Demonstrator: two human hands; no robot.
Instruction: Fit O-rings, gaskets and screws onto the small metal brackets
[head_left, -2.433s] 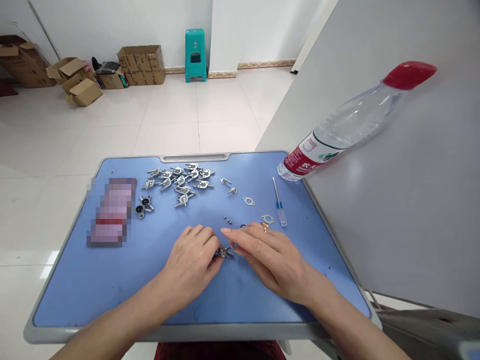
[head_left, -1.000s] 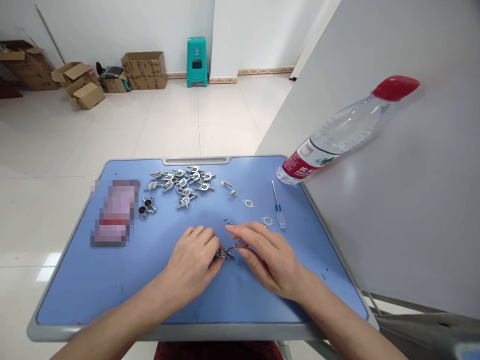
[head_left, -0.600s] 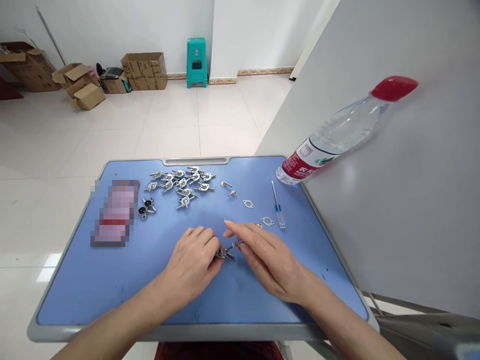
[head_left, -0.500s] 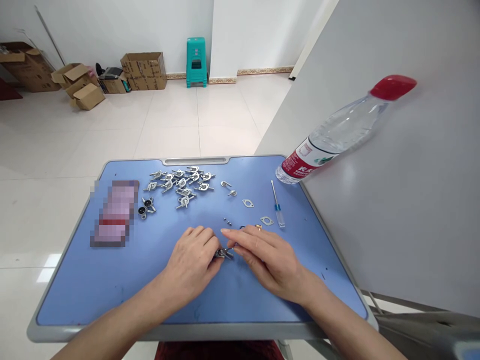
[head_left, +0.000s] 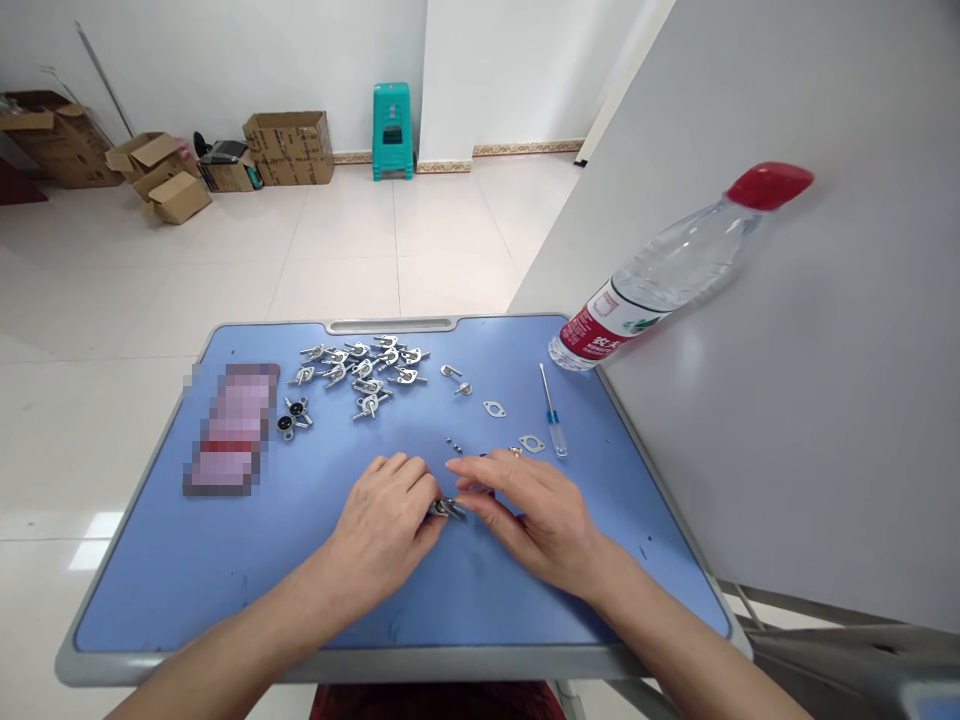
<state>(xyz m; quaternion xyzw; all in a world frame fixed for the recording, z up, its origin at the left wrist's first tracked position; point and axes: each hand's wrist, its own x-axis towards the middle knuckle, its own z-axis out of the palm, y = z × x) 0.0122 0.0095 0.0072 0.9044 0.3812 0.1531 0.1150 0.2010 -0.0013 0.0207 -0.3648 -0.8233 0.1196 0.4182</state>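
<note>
My left hand (head_left: 390, 510) is closed around a small metal valve (head_left: 448, 508), whose stubby pipe end sticks out past the thumb just above the blue tabletop. To its right, my right hand (head_left: 532, 510) curls with fingertips and thumb close to the valve; something small and pale shows between them, mostly hidden. Just beyond the hands lie a few tiny screws (head_left: 454, 445) and a brass-coloured piece (head_left: 515, 452), partly covered by the right hand. Two flat metal plates (head_left: 495, 409) and two small lever pieces (head_left: 457, 380) lie farther back.
Several similar valves (head_left: 367, 370) are grouped at the back, with two black-faced ones (head_left: 292, 418) left of them. A pixelated pinkish object (head_left: 236, 430) lies at left. A clear-handled screwdriver (head_left: 553, 415) and a water bottle (head_left: 645, 280) are at right, beside a grey panel (head_left: 810, 400).
My right hand has drawn slightly away from the valve, and its thumb and fingers have parted a little. My left hand keeps its hold. The view has shifted slightly.
</note>
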